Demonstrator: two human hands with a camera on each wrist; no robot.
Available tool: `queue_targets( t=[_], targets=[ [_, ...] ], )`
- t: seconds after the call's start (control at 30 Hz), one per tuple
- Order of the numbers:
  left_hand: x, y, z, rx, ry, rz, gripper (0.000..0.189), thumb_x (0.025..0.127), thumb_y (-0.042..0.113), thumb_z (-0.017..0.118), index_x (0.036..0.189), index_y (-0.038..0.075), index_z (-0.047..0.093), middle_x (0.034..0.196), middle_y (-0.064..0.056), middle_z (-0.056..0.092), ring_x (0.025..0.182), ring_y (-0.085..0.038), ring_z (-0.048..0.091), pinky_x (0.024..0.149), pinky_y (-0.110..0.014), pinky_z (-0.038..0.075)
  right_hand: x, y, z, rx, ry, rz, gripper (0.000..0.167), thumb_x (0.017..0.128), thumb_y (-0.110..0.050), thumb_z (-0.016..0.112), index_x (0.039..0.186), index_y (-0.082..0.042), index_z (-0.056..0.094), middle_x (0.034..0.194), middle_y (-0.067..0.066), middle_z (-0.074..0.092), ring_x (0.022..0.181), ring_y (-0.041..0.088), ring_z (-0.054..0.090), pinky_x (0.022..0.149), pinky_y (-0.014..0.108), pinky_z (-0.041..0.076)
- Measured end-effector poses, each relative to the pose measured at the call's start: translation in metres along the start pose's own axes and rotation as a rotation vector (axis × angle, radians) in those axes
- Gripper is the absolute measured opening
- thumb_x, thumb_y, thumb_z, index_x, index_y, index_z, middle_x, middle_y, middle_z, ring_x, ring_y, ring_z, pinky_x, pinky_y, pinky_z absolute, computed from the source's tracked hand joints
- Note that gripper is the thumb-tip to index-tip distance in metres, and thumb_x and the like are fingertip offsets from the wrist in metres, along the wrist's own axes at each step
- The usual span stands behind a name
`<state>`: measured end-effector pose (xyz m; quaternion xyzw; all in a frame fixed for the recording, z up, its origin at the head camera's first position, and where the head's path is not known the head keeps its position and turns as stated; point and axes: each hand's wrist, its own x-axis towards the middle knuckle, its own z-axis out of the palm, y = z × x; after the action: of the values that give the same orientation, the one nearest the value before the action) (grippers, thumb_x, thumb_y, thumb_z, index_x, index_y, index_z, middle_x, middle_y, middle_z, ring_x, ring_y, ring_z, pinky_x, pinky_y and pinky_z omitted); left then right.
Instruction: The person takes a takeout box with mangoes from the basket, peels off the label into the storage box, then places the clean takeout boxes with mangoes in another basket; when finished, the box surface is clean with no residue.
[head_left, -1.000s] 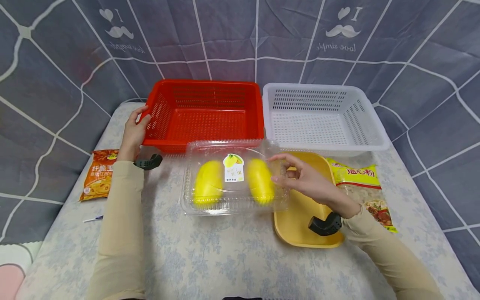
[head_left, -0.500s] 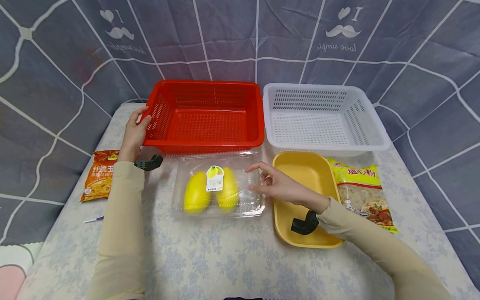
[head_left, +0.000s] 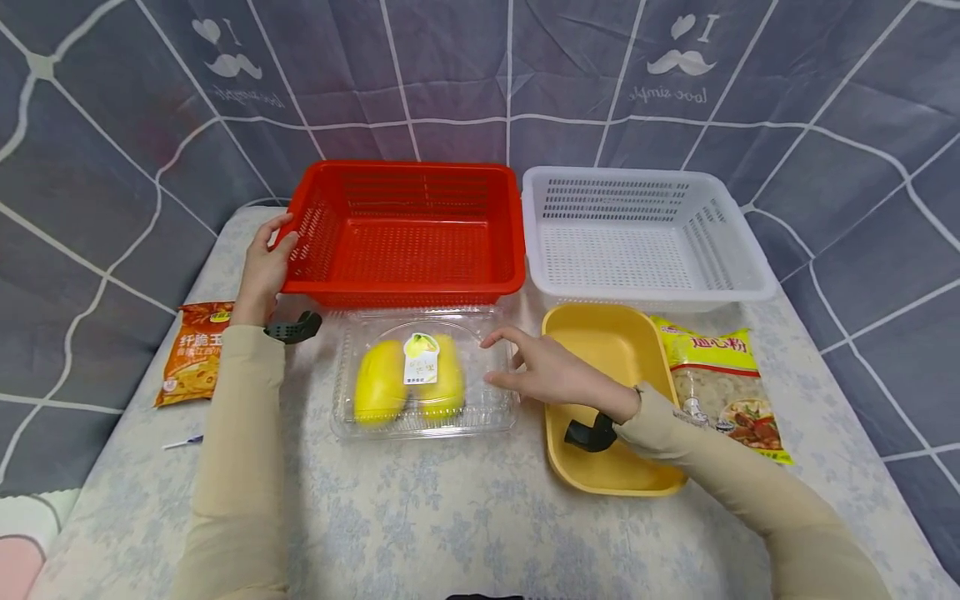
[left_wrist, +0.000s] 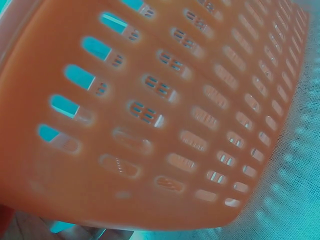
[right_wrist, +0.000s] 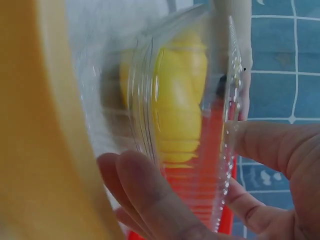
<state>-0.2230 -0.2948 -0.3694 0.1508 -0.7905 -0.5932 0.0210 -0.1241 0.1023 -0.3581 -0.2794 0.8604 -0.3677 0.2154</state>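
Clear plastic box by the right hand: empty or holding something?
Holding something: the head view shows two yellow fruits through the clear plastic box.

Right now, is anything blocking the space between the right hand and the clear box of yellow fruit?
Nothing visible is. The right hand is at the right end of the clear box; the yellow tray lies beneath its wrist, not between.

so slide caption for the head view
Left hand grips red perforated basket; right hand at clear clamshell of mangoes.
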Motion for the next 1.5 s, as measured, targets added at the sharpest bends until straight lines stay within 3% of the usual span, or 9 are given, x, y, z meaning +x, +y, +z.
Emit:
queue_targets(
  t=[0.17, 0.37, 0.43, 0.53, 0.63, 0.83, 0.93, 1.13, 1.5],
  targets=[
    [-0.001, 0.0, 0.002, 0.075, 0.067, 0.048, 0.048, 0.1, 0.043, 0.038, 0.146, 0.029, 0.036, 0.139, -0.01, 0.04, 0.109, -0.022, 0.05, 0.089, -0.033, 0.049, 0.003, -0.005, -0.001, -0.094, 0.03, -0.006, 0.039, 0.091, -0.027, 0.066, 0.122, -0.012, 0.051, 0.051, -0.002, 0.049, 0.044, 0.013, 0.048, 0.045, 0.026, 0.038],
    [-0.018, 0.005, 0.009, 0.37, 0.461, 0.279, 0.044, 0.1, 0.041, 0.038, 0.134, 0.019, 0.055, 0.129, -0.006, 0.056, 0.11, -0.026, 0.054, 0.094, -0.041, 0.041, 0.006, -0.01, 0.001, -0.096, 0.021, 0.021, 0.036, 0.092, -0.026, 0.065, 0.121, -0.014, 0.048, 0.052, 0.0, 0.05, 0.043, 0.015, 0.05, 0.044, 0.027, 0.04],
    [-0.034, 0.01, 0.012, 0.367, 0.498, 0.409, 0.04, 0.098, 0.036, 0.044, 0.128, 0.015, 0.06, 0.125, -0.008, 0.058, 0.112, -0.027, 0.052, 0.096, -0.04, 0.037, 0.006, -0.012, 0.001, -0.09, 0.012, 0.022, 0.036, 0.092, -0.026, 0.064, 0.121, -0.013, 0.047, 0.051, 0.001, 0.05, 0.043, 0.015, 0.051, 0.044, 0.027, 0.039],
    [-0.067, 0.018, 0.015, 0.311, 0.433, 0.606, 0.032, 0.096, 0.025, 0.052, 0.119, 0.008, 0.066, 0.117, -0.012, 0.062, 0.111, -0.029, 0.051, 0.095, -0.037, 0.036, 0.005, -0.012, 0.001, -0.085, 0.006, 0.016, 0.036, 0.092, -0.026, 0.064, 0.121, -0.013, 0.047, 0.051, 0.0, 0.051, 0.044, 0.015, 0.051, 0.046, 0.027, 0.039],
    [-0.103, 0.023, 0.02, 0.267, 0.247, 0.723, 0.026, 0.094, 0.015, 0.058, 0.116, 0.005, 0.067, 0.114, -0.013, 0.064, 0.105, -0.03, 0.054, 0.091, -0.034, 0.038, 0.004, -0.011, -0.001, -0.081, -0.004, 0.008, 0.036, 0.092, -0.025, 0.064, 0.121, -0.012, 0.047, 0.052, 0.0, 0.051, 0.044, 0.015, 0.051, 0.047, 0.027, 0.04],
    [-0.145, 0.018, 0.029, 0.436, -0.268, 0.688, 0.041, 0.09, 0.016, 0.067, 0.129, 0.01, 0.059, 0.131, -0.008, 0.055, 0.122, -0.028, 0.044, 0.099, -0.056, 0.032, 0.002, -0.01, -0.003, -0.103, -0.008, 0.016, 0.035, 0.094, -0.025, 0.062, 0.123, -0.014, 0.046, 0.054, 0.001, 0.052, 0.046, 0.015, 0.052, 0.048, 0.028, 0.039],
    [-0.15, 0.012, 0.033, 0.513, -0.407, 0.652, 0.05, 0.088, 0.022, 0.069, 0.135, 0.012, 0.054, 0.141, -0.007, 0.046, 0.134, -0.03, 0.031, 0.103, -0.063, 0.022, 0.003, -0.01, -0.003, -0.105, -0.015, 0.026, 0.035, 0.094, -0.025, 0.061, 0.125, -0.015, 0.046, 0.055, 0.001, 0.052, 0.047, 0.015, 0.052, 0.048, 0.029, 0.04],
    [-0.146, 0.001, 0.038, 0.609, -0.475, 0.693, 0.064, 0.086, 0.036, 0.07, 0.141, 0.012, 0.047, 0.148, -0.008, 0.036, 0.139, -0.031, 0.02, 0.109, -0.058, 0.011, 0.002, -0.009, -0.004, -0.11, -0.016, 0.007, 0.037, 0.095, -0.025, 0.06, 0.127, -0.014, 0.046, 0.054, 0.0, 0.049, 0.046, 0.014, 0.048, 0.047, 0.027, 0.039],
    [-0.145, -0.015, 0.053, 0.685, -0.413, 0.684, 0.085, 0.074, 0.05, 0.077, 0.142, 0.011, 0.045, 0.15, -0.008, 0.034, 0.14, -0.032, 0.018, 0.108, -0.057, 0.015, -0.003, -0.012, -0.013, -0.109, -0.017, 0.03, 0.041, 0.096, -0.028, 0.058, 0.133, -0.013, 0.048, 0.073, 0.004, 0.064, 0.053, 0.016, 0.058, 0.052, 0.029, 0.046]
  ],
)
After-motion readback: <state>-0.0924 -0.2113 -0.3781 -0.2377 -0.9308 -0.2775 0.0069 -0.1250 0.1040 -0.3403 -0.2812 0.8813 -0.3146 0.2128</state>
